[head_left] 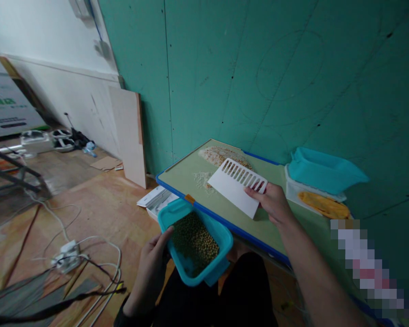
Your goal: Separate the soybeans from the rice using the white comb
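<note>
Left hand (153, 259), its grip around the turquoise tub (222, 234) of beans (196, 238), should hold it level by the desk's (180, 178) near edge — right hand (273, 202), pinching the white slotted board (234, 186) above, equally steady.

Tub (225, 240) was turquoise; mung beans (189, 227) in it were dark green, soybeans (207, 245) pale tan. Slotted scraper (233, 188) was plain white, striped look from its row of slots. Tabletop (179, 175) was pale sage green, edging (245, 235) bright blue, tape (190, 199) on it orange. Grain pile (218, 156) was off-white, speckled tan and brown. Basin (327, 170) was turquoise, container (295, 190) under it whitish, cloth (323, 205) mustard yellow. Wall panel (204, 68) was teal green, dotted dark, faint circles drawn on. Leaning board (127, 131) was pale beige, brown-edged. Floor (122, 197) was patchy orange-brown. Trousers (248, 281) were black, power strip (66, 257) white.
</note>
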Demonstrator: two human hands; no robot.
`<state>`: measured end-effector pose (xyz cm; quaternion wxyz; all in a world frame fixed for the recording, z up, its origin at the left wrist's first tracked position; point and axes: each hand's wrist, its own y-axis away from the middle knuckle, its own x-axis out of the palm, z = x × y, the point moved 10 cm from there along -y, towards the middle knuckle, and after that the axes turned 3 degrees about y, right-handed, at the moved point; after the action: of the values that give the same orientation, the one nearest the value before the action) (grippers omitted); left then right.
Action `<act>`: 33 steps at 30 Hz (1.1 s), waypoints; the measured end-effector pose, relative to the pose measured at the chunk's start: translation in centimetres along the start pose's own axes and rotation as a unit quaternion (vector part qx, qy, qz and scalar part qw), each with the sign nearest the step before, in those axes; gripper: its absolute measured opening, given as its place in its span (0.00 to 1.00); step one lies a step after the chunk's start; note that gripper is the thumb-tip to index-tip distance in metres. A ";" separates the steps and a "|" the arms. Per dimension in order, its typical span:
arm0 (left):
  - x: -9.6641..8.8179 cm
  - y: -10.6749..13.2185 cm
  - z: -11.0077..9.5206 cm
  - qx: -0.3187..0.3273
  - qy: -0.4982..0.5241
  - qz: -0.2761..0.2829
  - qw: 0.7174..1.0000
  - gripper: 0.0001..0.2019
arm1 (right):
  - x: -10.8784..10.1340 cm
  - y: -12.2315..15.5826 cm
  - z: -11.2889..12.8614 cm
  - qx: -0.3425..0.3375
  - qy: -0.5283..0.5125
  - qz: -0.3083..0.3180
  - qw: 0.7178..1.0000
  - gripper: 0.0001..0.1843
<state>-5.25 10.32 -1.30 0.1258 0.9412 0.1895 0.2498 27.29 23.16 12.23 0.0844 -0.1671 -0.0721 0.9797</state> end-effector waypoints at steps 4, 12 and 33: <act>-0.6 -0.4 -0.1 0.002 0.000 -0.014 1.000 0.20 | 0.2 -0.2 0.2 -0.003 -0.003 -0.006 1.000 0.21; -1.5 -1.1 -0.3 0.009 -0.001 -0.014 1.000 0.18 | 1.4 -0.5 0.0 0.013 -0.014 0.018 1.000 0.22; -1.9 -0.6 -1.4 0.004 0.022 -0.020 1.000 0.15 | 5.0 -0.4 -0.2 0.033 -0.046 0.033 0.998 0.21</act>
<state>-7.64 10.29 -1.11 0.1225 0.9321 0.2120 0.2667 22.76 24.54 10.57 0.0541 -0.1213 -0.0377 0.9904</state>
